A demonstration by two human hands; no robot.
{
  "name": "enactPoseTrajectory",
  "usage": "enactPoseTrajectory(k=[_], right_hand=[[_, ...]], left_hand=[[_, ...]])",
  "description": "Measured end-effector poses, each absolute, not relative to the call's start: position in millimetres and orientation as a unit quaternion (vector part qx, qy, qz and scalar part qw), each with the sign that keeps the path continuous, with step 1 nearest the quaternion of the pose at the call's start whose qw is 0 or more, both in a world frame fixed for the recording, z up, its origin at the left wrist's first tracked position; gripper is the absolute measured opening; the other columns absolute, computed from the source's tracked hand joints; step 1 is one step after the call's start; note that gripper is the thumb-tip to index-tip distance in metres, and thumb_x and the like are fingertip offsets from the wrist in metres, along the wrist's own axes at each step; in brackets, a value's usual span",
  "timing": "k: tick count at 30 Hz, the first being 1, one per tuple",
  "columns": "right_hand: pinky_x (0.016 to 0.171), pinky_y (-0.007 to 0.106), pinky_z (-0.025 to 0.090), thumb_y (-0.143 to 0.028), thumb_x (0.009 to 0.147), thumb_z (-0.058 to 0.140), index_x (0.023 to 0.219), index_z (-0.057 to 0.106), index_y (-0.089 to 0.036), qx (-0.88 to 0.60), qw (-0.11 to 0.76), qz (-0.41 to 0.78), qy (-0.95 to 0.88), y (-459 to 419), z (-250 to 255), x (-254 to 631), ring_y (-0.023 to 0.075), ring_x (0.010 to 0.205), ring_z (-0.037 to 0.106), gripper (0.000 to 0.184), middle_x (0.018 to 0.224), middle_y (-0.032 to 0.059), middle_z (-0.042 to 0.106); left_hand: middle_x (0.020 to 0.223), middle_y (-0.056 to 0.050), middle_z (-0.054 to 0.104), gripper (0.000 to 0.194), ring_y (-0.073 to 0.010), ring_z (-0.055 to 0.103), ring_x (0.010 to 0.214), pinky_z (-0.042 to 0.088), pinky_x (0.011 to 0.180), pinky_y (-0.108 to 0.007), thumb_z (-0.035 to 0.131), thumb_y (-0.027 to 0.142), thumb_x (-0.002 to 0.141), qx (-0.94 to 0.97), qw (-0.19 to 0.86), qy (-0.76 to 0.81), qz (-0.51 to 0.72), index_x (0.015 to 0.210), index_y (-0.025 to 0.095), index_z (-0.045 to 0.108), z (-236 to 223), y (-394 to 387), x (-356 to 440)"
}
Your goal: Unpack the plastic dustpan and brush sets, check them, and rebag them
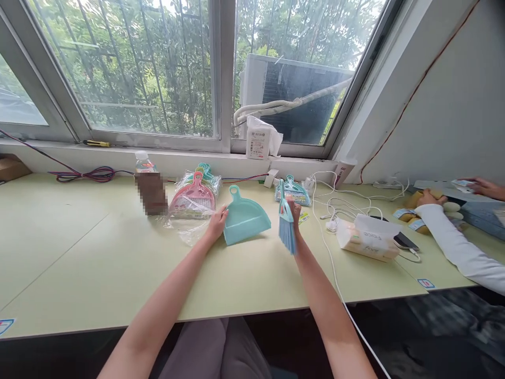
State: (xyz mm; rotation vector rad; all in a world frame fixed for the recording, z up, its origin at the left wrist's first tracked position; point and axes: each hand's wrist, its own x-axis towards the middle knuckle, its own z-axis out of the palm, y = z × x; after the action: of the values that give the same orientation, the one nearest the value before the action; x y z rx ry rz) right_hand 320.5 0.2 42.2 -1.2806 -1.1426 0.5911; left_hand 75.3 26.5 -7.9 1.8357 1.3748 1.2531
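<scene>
My left hand (218, 223) is closed on the left edge of a teal dustpan (245, 218), whose handle points toward the window. In my right hand (294, 209) is a small teal hand brush (286, 223), held upright with its blue bristles downward, to the right of the dustpan and apart from it. Left of my left hand lies a pink dustpan (194, 197) in clear plastic wrap, with teal ones partly hidden behind it. Another wrapped teal dustpan set (294, 193) lies behind my right hand.
A bottle (142, 163) stands at the left near a coiled cable (92, 173). On the right are white cables (325, 237), a tissue pack (369, 239) and a phone (405, 241). Farther right, another person's white sleeve (450, 237) reaches over the table.
</scene>
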Motion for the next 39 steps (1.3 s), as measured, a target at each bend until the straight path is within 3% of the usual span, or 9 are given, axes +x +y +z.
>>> enactPoseTrajectory(k=[3, 9, 13, 19, 25, 29, 39], right_hand=[[0.061, 0.027, 0.045, -0.043, 0.094, 0.032, 0.046, 0.051, -0.02, -0.623, 0.559, 0.118, -0.533, 9.9, 41.8, 339.8, 0.0151, 0.054, 0.056, 0.056, 0.047, 0.0032, 0.054], [0.072, 0.031, 0.042, -0.038, 0.093, 0.035, 0.076, 0.072, -0.014, -0.761, 0.211, -0.041, -0.612, 22.5, 7.7, 350.4, 0.025, 0.083, 0.065, 0.048, 0.084, 0.0148, 0.071], [0.077, 0.035, 0.044, -0.038, 0.093, 0.034, 0.086, 0.075, -0.016, -0.756, 0.134, -0.043, -0.64, 22.2, 3.8, 345.5, 0.0266, 0.088, 0.065, 0.046, 0.091, 0.0159, 0.071], [0.069, 0.032, 0.041, -0.036, 0.093, 0.033, 0.074, 0.074, -0.02, -0.755, 0.219, -0.022, -0.618, 13.6, 21.8, 343.6, 0.0243, 0.078, 0.064, 0.048, 0.079, 0.0118, 0.071], [0.063, 0.03, 0.036, -0.042, 0.093, 0.029, 0.072, 0.07, -0.019, -0.778, 0.392, -0.01, -0.492, 9.8, 30.4, 355.7, 0.023, 0.07, 0.06, 0.052, 0.066, 0.0097, 0.066], [0.061, 0.031, 0.035, -0.041, 0.092, 0.027, 0.069, 0.068, -0.019, -0.787, 0.497, 0.009, -0.366, 13.8, 29.9, 371.5, 0.0243, 0.074, 0.06, 0.051, 0.069, 0.0104, 0.065], [0.055, 0.03, 0.034, -0.032, 0.085, 0.029, 0.06, 0.058, -0.023, -0.762, 0.612, 0.057, -0.204, 30.1, 7.5, 405.1, 0.0211, 0.069, 0.058, 0.04, 0.071, 0.0055, 0.065]], left_hand=[[0.092, -0.005, 0.068, 0.037, -0.0231, 0.061, 0.092, 0.046, 0.084, -0.035, 0.039, 0.037, 0.088, 0.711, 0.24, 0.533, 0.39, 0.109, 0.021, 0.065, -12.7, 37.9, 55.7], [0.109, -0.006, 0.065, 0.03, -0.0233, 0.055, 0.108, 0.041, 0.096, -0.034, 0.046, 0.035, 0.084, 0.771, 0.191, 0.526, 0.305, 0.095, 0.02, 0.07, -23.6, 51.0, 36.2], [0.105, -0.007, 0.065, 0.036, -0.0218, 0.057, 0.103, 0.043, 0.093, -0.033, 0.042, 0.04, 0.085, 0.771, 0.198, 0.517, 0.314, 0.089, 0.019, 0.071, -22.9, 52.7, 34.3], [0.098, -0.007, 0.068, 0.041, -0.0208, 0.06, 0.093, 0.044, 0.088, -0.032, 0.037, 0.038, 0.086, 0.74, 0.219, 0.532, 0.347, 0.091, 0.017, 0.072, -11.7, 46.0, 37.9], [0.096, -0.008, 0.07, 0.039, -0.0196, 0.062, 0.086, 0.047, 0.08, -0.031, 0.04, 0.039, 0.084, 0.705, 0.271, 0.522, 0.397, 0.09, 0.015, 0.07, -13.4, 48.3, 38.4], [0.095, -0.009, 0.071, 0.037, -0.0189, 0.064, 0.081, 0.05, 0.076, -0.031, 0.042, 0.038, 0.082, 0.682, 0.3, 0.519, 0.418, 0.09, 0.015, 0.069, -16.8, 51.1, 37.9], [0.096, -0.01, 0.07, 0.035, -0.0193, 0.064, 0.083, 0.051, 0.075, -0.03, 0.043, 0.037, 0.081, 0.666, 0.321, 0.523, 0.423, 0.089, 0.013, 0.068, -10.5, 46.9, 39.8]])
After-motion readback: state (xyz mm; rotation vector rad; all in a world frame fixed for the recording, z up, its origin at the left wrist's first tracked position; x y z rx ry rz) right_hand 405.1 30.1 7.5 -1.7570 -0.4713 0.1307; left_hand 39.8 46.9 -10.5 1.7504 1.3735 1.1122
